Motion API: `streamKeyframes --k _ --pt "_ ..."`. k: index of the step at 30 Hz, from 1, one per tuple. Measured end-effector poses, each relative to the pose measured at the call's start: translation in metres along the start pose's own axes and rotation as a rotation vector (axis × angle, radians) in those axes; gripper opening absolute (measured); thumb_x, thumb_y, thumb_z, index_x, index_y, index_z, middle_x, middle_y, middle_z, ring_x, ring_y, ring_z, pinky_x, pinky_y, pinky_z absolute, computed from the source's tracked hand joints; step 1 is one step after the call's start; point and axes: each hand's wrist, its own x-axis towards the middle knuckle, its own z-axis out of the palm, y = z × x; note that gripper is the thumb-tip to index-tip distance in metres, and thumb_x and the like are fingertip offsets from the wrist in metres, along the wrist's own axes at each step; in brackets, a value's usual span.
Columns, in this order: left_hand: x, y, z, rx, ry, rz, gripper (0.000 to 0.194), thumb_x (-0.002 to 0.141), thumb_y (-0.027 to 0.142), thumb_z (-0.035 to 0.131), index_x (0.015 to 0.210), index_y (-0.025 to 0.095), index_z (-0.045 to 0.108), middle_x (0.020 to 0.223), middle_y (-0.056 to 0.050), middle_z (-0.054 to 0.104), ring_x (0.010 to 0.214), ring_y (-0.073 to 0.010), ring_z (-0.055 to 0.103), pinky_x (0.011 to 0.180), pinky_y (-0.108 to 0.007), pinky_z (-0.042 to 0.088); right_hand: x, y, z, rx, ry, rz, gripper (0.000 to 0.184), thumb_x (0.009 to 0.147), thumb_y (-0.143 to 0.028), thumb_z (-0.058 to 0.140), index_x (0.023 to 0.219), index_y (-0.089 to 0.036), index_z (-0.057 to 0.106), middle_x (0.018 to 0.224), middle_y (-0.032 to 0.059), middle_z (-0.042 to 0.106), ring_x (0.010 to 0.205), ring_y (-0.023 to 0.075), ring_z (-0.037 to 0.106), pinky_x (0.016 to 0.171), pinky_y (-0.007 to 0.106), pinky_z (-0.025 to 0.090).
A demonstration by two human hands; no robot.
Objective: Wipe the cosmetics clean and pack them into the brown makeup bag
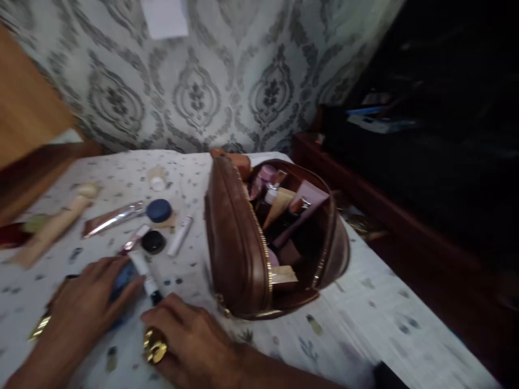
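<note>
My left hand (91, 294) lies at the lower left, its fingers and thumb around a smooth blue item (121, 281) that is partly hidden beneath them. Close to its thumb is a slim white tube with a black end (146, 278). In my right hand (194, 332), the curled fingers hold a shiny gold-capped item (154, 346); the rest of it is covered. Just beyond stands a brown makeup bag (239, 243), unzipped, with several tubes and bottles inside, among them a pink tube (306, 202).
Left of the bag lie a blue-lidded jar (159, 210), a black-lidded jar (153, 241), a white stick (179, 236), a metallic tube (115, 218) and a small white-capped bottle (157, 179). A long beige item (57, 227) rests further left. The patterned cloth (389, 302) ends at the right.
</note>
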Motion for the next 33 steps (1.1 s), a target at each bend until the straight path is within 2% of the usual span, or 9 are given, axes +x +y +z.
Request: streamKeyframes --k 3,6,10,13,16,21,24,29,33 --pt "0.002 0.012 -0.01 0.097 -0.029 -0.005 0.05 0.089 0.059 0.045 0.115 0.022 0.065 0.113 -0.011 0.07 0.105 -0.0352 0.064 0.088 -0.051 0.049 0.001 0.001 -0.003 0.134 0.07 0.042 0.038 0.087 -0.015 0.063 0.124 -0.022 0.058 0.11 0.0069 0.064 0.097 0.0214 0.067 0.088 0.033 0.056" --pt "0.002 0.017 -0.015 0.105 0.045 -0.005 0.043 0.094 0.054 0.043 0.113 0.022 0.064 0.113 -0.01 0.069 0.105 -0.0309 0.063 0.088 -0.045 0.049 0.003 0.008 0.006 0.236 0.187 0.07 0.05 0.081 -0.008 0.064 0.129 -0.023 0.054 0.108 0.0053 0.065 0.096 0.0197 0.065 0.091 0.033 0.054" --pt "0.008 0.019 -0.027 0.12 0.115 0.039 0.035 0.097 0.048 0.041 0.102 0.022 0.064 0.106 -0.008 0.068 0.099 -0.0267 0.064 0.087 -0.038 0.049 0.006 0.018 0.017 0.297 0.265 0.211 0.062 0.082 -0.013 0.063 0.14 -0.021 0.043 0.103 0.0059 0.066 0.092 0.0209 0.065 0.089 0.036 0.054" --pt "0.03 0.02 -0.038 0.094 0.135 0.084 0.033 0.099 0.044 0.038 0.104 0.023 0.064 0.114 -0.008 0.067 0.108 -0.0264 0.062 0.091 -0.036 0.048 0.007 0.024 0.019 0.293 0.337 0.273 0.07 0.083 -0.014 0.061 0.147 -0.022 0.035 0.118 0.0097 0.063 0.096 0.0219 0.065 0.089 0.039 0.055" --pt "0.074 0.019 -0.041 0.061 0.084 0.093 0.034 0.098 0.041 0.04 0.119 0.023 0.062 0.12 -0.008 0.065 0.112 -0.026 0.061 0.095 -0.036 0.047 0.007 0.025 0.019 0.282 0.367 0.177 0.071 0.083 -0.009 0.057 0.148 -0.024 0.035 0.129 0.0111 0.056 0.103 0.0208 0.063 0.09 0.037 0.055" --pt "0.163 0.018 -0.021 0.095 -0.009 -0.013 0.04 0.097 0.034 0.043 0.135 0.025 0.055 0.121 -0.01 0.064 0.114 -0.0263 0.06 0.097 -0.036 0.046 0.006 0.022 0.017 0.254 0.367 0.129 0.073 0.08 -0.003 0.057 0.147 -0.028 0.041 0.15 0.0111 0.041 0.111 0.0209 0.062 0.089 0.034 0.057" --pt "0.198 0.02 -0.004 0.085 -0.052 -0.049 0.041 0.096 0.032 0.045 0.134 0.026 0.056 0.119 -0.01 0.068 0.111 -0.027 0.062 0.097 -0.037 0.045 0.006 0.019 0.015 0.218 0.379 0.121 0.073 0.078 0.0 0.059 0.142 -0.032 0.049 0.152 0.0083 0.041 0.113 0.0212 0.063 0.093 0.036 0.056" --pt "0.224 0.018 0.014 0.068 -0.133 -0.087 0.038 0.092 0.038 0.049 0.124 0.024 0.064 0.118 -0.009 0.071 0.109 -0.0287 0.063 0.092 -0.034 0.047 0.006 0.015 0.011 0.173 0.382 0.091 0.072 0.075 0.005 0.06 0.137 -0.031 0.054 0.148 0.0072 0.046 0.126 0.0228 0.056 0.104 0.038 0.05" --pt "0.228 0.015 0.017 0.066 -0.123 -0.136 0.036 0.09 0.04 0.05 0.117 0.025 0.067 0.105 -0.008 0.073 0.101 -0.0291 0.065 0.084 -0.034 0.048 0.006 0.016 0.012 0.181 0.393 0.088 0.071 0.073 0.006 0.058 0.136 -0.029 0.053 0.147 0.0093 0.045 0.121 0.0226 0.059 0.101 0.037 0.052"
